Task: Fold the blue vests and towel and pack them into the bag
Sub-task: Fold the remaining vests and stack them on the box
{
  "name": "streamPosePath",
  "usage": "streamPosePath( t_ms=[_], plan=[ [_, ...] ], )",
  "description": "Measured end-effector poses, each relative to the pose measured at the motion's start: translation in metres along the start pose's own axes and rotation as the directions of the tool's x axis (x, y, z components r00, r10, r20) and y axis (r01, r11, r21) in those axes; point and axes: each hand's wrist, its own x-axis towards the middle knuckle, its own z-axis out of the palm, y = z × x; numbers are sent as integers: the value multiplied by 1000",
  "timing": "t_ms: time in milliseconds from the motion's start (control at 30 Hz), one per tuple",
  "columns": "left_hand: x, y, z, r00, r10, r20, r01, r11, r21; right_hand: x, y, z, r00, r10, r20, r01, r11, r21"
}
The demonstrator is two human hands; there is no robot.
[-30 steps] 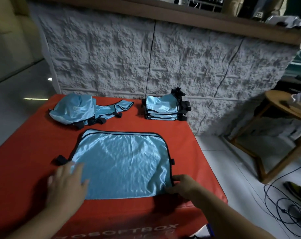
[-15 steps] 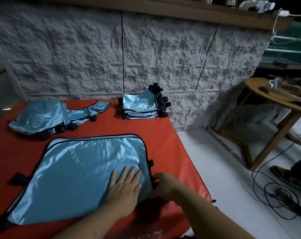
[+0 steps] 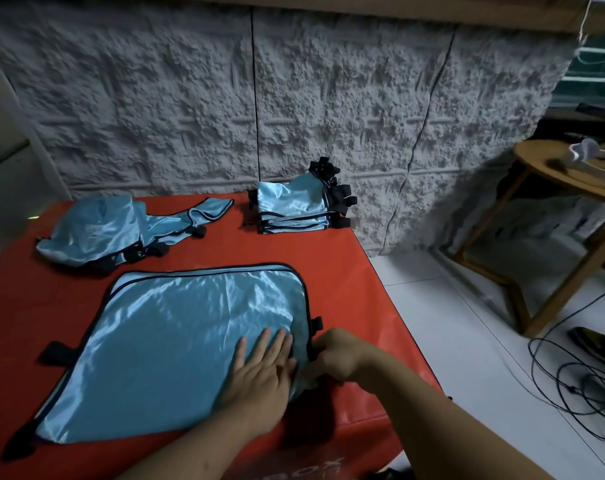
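I see the shiny light-blue satin vest with black piping [image 3: 190,337] spread flat on the near half of the red padded vinyl mat [image 3: 349,271], its black strap tabs poking out at the left and right edges. My left hand [image 3: 263,372] lies palm down on the vest's near right part, fingers spread flat and gripping nothing. Just beside it at 3 o'clock, my right hand [image 3: 335,355] is curled at the vest's right hem, fingertips pinched on the black-edged fabric there; the two hands almost touch.

From the flat vest, at 11 o'clock, a crumpled heap of light-blue vests [image 3: 97,233] lies loose with black straps trailing. At 1 o'clock, near the mat's far edge, a neat stack of folded light-blue vests [image 3: 294,211] sits with black straps bunched on its right side.

The mat has a slightly glossy skin, and white lettering shows partly on its front face at 6 o'clock. Behind it rises a rough grey-white textured wall [image 3: 294,98] split by dark vertical seams. At 3 o'clock the floor is pale tile [image 3: 450,323], with a round wooden table [image 3: 550,216] on angled legs standing well apart from the mat and a tangle of black cables [image 3: 571,379] looped on the tiles near it.
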Motion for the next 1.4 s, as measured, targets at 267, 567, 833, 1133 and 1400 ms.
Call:
streamPosePath(
  t_ms=[267,567,833,1133,1400],
  plan=[
    [-1,3,1,999,50,-11,-50,999,-10,-4,11,-15,979,170,112,-197,934,298],
    [0,5,-1,999,-4,-38,3,1000,-17,5,8,-27,986,150,-71,-166,914,-371],
    [-2,11,-6,999,-14,-34,12,999,-52,-13,-1,-41,912,410,-1,-331,735,-591],
    [1,5,-2,998,-22,-53,17,997,-79,-12,6,-45,915,403,-4,-370,836,-406],
    [30,0,-22,991,-27,-133,14,995,-99,35,6,-37,976,-167,-142,115,942,-315]
  ],
)
